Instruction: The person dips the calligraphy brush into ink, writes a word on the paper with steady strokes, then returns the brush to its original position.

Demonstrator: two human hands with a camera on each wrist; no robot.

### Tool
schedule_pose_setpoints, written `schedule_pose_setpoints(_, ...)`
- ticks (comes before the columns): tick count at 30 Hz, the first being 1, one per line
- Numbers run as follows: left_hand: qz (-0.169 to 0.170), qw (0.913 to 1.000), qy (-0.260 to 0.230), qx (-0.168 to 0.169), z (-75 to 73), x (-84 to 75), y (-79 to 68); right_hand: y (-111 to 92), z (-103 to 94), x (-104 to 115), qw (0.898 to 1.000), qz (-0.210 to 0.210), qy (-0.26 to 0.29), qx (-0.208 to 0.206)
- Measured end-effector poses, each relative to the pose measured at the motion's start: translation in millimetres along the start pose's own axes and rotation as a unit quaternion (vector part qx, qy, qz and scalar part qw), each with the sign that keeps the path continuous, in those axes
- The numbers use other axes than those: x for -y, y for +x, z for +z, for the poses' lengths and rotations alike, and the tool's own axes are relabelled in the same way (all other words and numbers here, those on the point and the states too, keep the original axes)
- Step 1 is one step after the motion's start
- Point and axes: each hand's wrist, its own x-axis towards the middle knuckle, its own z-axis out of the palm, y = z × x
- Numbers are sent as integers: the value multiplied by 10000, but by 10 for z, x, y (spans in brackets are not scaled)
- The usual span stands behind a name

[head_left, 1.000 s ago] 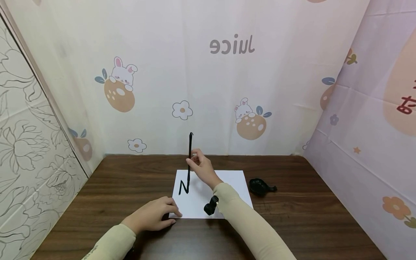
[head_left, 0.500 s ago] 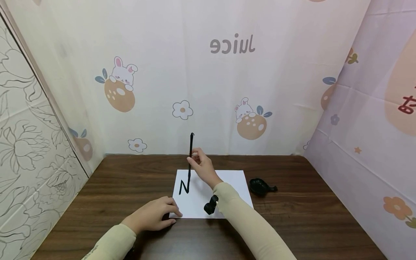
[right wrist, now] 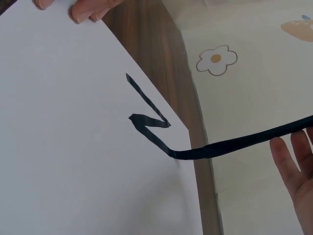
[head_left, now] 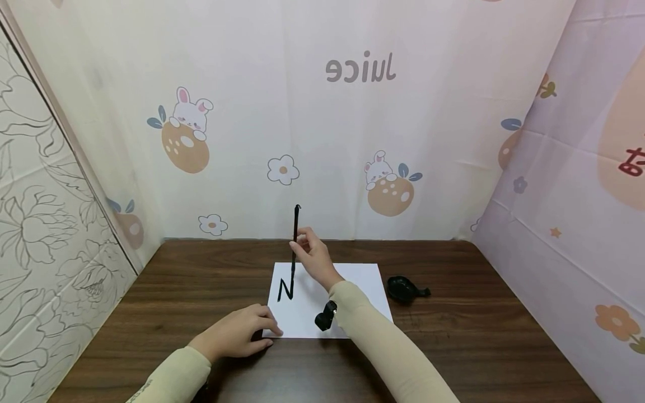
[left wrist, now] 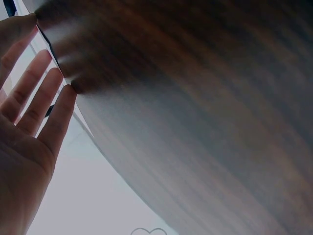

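Here, on the wooden table (head_left: 453, 336), lies white paper (head_left: 360, 285), probably thin and easily creased; the left hand (head_left: 242, 330), fingers loosely extended, rests at its near-left corner. The right hand (head_left: 316, 257) pinches the black writing brush (head_left: 295, 224) mid-handle, nearly upright, tip at the inked N (head_left: 285, 290): likely light, stiff-shafted, best held there.

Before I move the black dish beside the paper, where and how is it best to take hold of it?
Most likely by its short handle, pinched from the right. The handle juts out to the right, away from the paper, while the rounded bowl lies close to the paper's edge. That side is also clear of the right hand, which holds the brush.
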Motion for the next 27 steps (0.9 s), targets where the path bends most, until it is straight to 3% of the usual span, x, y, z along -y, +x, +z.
schedule_pose_setpoints(9,1,10000,-34,26,-7,-14,6,-5,-26,27,9999,23,123,35)
schedule_pose_setpoints(17,-22,10000,-60,50,-16,-6,2,22,-122,108,9990,-252,373,-27)
schedule_pose_setpoints(27,-28,10000,-37,44,-17,-15,10,0,-215,111,9993,-239,270,-60)
